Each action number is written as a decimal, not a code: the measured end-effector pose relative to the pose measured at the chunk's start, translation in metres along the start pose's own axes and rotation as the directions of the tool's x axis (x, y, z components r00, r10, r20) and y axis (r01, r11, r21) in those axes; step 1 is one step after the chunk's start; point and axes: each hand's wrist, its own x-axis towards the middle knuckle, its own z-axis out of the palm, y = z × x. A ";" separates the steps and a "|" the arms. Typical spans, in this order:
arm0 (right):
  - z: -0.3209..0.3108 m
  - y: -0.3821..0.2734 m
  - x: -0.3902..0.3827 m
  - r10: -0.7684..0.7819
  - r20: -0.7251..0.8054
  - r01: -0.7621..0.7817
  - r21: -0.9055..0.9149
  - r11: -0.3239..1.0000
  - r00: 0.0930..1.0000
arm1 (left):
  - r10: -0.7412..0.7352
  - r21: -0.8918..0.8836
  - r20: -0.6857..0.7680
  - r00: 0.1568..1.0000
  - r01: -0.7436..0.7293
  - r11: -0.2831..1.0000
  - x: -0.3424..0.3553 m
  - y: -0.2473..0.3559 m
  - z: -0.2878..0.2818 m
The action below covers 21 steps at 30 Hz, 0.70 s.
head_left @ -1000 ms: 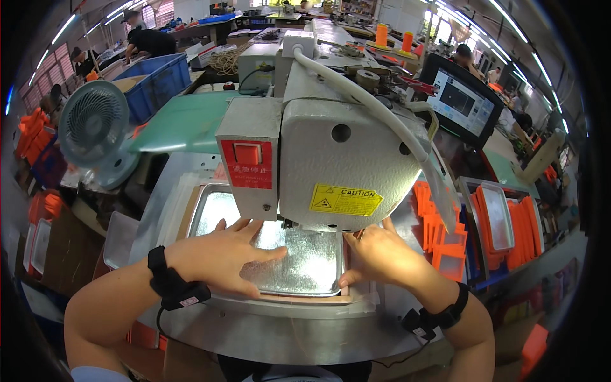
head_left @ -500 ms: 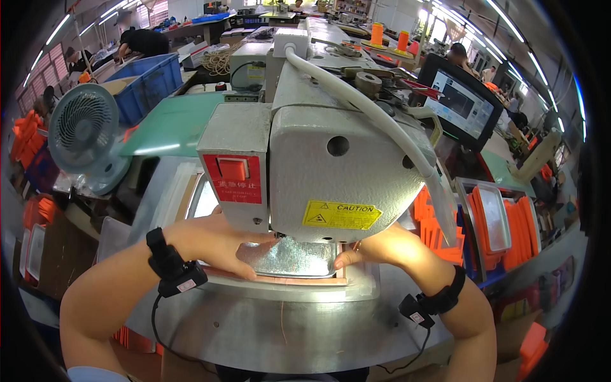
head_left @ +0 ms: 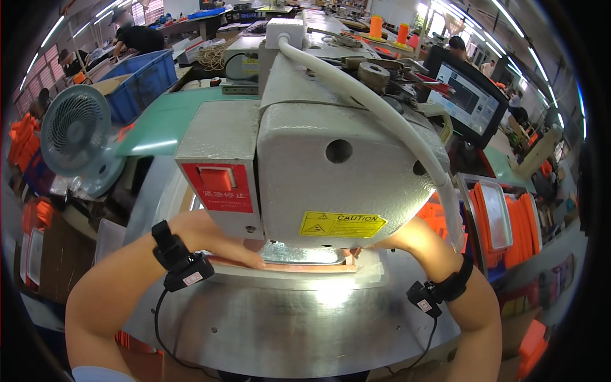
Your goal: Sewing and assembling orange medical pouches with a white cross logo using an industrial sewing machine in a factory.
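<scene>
The grey machine head (head_left: 344, 172) with a red switch box (head_left: 216, 130) fills the middle. Under it, a shiny metal tray (head_left: 302, 253) in a framed holder (head_left: 305, 267) lies on the metal table (head_left: 299, 318), mostly hidden by the head. My left hand (head_left: 232, 245) reaches beneath the box, thumb stretched along the holder's near edge, other fingers hidden. My right hand (head_left: 388, 239) is at the tray's right end, its fingers largely behind the head. Each wrist wears a black strapped device with a cable.
Left are a fan (head_left: 76, 127), blue crate (head_left: 143, 83), green board (head_left: 159, 114) and orange pieces (head_left: 25, 140). Right are a monitor (head_left: 464, 95) and containers of orange panels (head_left: 519, 232). Orange thread cones (head_left: 375, 27) stand behind; several people work in the background.
Both my hands have moved forward under the machine head with the tray and holder, which are now largely hidden. The head appears larger in view and more metal table shows in front.
</scene>
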 end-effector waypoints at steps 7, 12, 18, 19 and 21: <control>-0.010 0.013 -0.012 0.018 0.064 -0.020 0.033 0.999 0.998 | -0.039 -0.162 -0.019 0.999 0.035 0.986 0.010 0.013 0.009; -0.006 0.029 -0.018 0.203 0.306 -0.226 0.042 0.973 0.930 | -0.040 -0.154 -0.063 0.997 0.030 0.988 0.014 0.002 0.022; 0.009 0.050 -0.034 0.129 0.260 -0.117 -0.064 0.991 0.957 | -0.031 -0.123 -0.066 0.997 0.022 0.992 0.018 0.013 0.024; -0.003 0.027 -0.027 0.135 0.239 -0.126 -0.051 0.991 0.962 | -0.025 -0.092 -0.055 0.998 0.019 0.996 0.018 0.016 0.021; -0.003 0.018 -0.014 0.051 0.120 -0.040 -0.099 0.994 0.991 | -0.034 -0.284 -0.051 0.998 0.018 0.959 0.007 0.025 0.018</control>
